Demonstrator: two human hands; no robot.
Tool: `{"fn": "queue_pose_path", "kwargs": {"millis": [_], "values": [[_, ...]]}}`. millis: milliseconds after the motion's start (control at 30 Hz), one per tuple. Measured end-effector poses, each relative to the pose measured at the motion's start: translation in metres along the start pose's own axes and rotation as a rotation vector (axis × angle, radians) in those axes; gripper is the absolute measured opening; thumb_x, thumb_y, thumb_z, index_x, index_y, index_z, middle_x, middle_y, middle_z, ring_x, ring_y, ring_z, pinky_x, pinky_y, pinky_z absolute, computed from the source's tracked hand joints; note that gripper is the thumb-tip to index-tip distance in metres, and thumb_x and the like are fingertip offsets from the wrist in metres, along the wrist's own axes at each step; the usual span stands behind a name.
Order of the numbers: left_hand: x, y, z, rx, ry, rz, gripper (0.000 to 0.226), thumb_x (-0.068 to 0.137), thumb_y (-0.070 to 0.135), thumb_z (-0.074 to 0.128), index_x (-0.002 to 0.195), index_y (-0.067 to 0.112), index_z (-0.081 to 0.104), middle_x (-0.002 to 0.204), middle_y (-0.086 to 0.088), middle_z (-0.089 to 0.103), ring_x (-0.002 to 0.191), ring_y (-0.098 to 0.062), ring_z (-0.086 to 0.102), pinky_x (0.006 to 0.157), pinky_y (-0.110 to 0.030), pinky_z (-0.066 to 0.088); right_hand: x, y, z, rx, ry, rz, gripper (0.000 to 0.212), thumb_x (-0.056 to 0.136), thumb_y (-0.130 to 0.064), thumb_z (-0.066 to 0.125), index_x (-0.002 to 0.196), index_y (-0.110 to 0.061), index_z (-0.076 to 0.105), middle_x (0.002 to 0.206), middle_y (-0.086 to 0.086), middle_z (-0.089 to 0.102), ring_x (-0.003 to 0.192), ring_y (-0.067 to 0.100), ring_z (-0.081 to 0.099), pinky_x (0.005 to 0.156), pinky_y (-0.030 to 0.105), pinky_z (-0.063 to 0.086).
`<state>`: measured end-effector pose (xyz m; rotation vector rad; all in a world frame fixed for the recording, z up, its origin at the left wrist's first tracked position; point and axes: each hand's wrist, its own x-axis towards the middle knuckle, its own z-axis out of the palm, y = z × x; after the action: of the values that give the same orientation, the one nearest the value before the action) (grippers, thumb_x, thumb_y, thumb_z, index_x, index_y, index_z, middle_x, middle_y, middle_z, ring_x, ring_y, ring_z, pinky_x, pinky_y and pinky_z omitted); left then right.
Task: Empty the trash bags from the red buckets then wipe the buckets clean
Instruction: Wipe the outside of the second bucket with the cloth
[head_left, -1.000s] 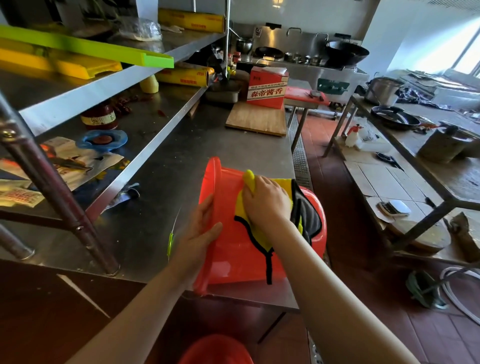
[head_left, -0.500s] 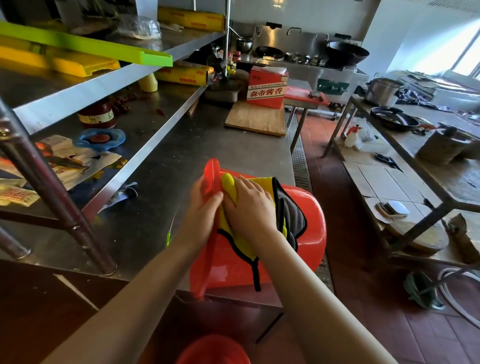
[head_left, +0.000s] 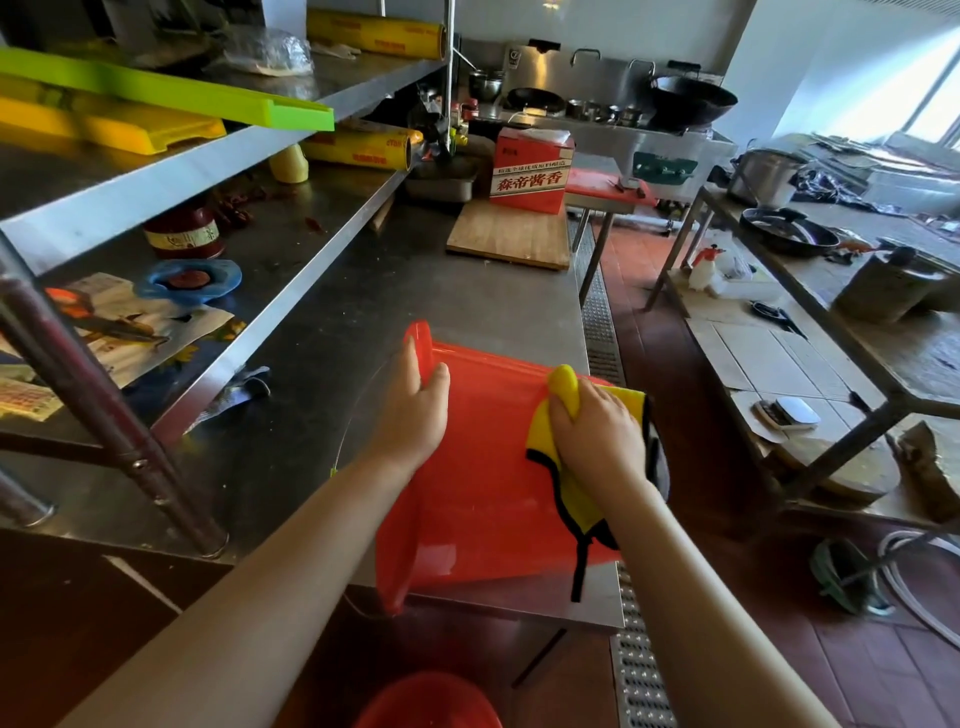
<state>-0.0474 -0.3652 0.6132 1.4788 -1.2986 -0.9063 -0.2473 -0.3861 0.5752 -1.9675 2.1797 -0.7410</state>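
red bucket (head_left: 483, 467) lying on its side at the near right edge of the steel counter (head_left: 415, 291), rim to the left, its smooth glossy plastic wall uppermost; no trash bag is visible on it. the left hand (head_left: 415, 415) rests flat with straight fingers by the rim, while the right hand (head_left: 597, 431) grips a bunched yellow cloth (head_left: 566, 483), soft and black-edged, against the wall. wiping appears under way; the next stroke likely calls for turning the bucket to an unwiped part, and a second red bucket (head_left: 431, 701) waits below.

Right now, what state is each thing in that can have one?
red bucket: on its side on the steel counter
yellow cloth: pressed on the bucket wall
left hand: steadies the bucket near its rim
right hand: grips the cloth
second red bucket: below the counter
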Motion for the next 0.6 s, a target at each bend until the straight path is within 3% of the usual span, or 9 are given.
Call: {"fn": "queue_pose_path", "kwargs": {"millis": [100,267,400,500,600], "values": [[-0.005,-0.007,0.000,-0.003,0.000,0.021,0.057,0.107,0.031,0.035,0.158,0.022,0.011,0.164,0.003,0.016,0.149,-0.013,0.019,0.115,-0.025,0.016,0.010,0.028,-0.010,-0.003,-0.013,0.130,0.051,0.101,-0.055,0.026,0.107,-0.018,0.061,0.113,0.008,0.067,0.110,0.035,0.057,0.088,0.041,0.044],[-0.017,-0.025,-0.003,0.003,-0.043,0.068,0.059,0.106,0.039,0.035,0.158,0.030,0.009,0.164,0.010,0.014,0.149,-0.007,0.016,0.122,-0.036,0.017,0.023,0.055,-0.024,0.016,-0.102,0.326,0.058,0.100,-0.058,0.021,0.108,-0.016,0.060,0.110,0.017,0.065,0.105,0.040,0.058,0.083,0.042,0.044],[-0.025,-0.034,-0.009,0.016,-0.069,0.141,0.058,0.106,0.036,0.037,0.158,0.028,0.013,0.163,0.010,0.019,0.148,-0.004,0.019,0.123,-0.038,0.019,0.019,0.043,-0.023,-0.057,-0.070,0.262,0.058,0.100,-0.058,0.020,0.101,-0.017,0.061,0.109,0.014,0.067,0.103,0.038,0.060,0.081,0.041,0.045],[-0.032,-0.045,-0.014,0.025,-0.084,0.234,0.058,0.102,0.035,0.040,0.156,0.029,0.019,0.161,0.011,0.025,0.146,0.002,0.024,0.122,-0.030,0.022,0.009,0.013,-0.017,-0.111,-0.024,0.132,0.056,0.101,-0.055,0.021,0.103,-0.018,0.063,0.113,0.009,0.068,0.107,0.035,0.060,0.084,0.039,0.044],[-0.036,-0.053,-0.017,0.026,-0.082,0.269,0.055,0.097,0.042,0.040,0.148,0.042,0.019,0.151,0.033,0.025,0.140,0.014,0.023,0.116,-0.015,0.020,0.000,-0.026,-0.009,-0.096,0.002,0.014,0.049,0.102,-0.051,0.027,0.105,-0.018,0.063,0.115,0.006,0.067,0.110,0.032,0.059,0.086,0.038,0.042]]}}
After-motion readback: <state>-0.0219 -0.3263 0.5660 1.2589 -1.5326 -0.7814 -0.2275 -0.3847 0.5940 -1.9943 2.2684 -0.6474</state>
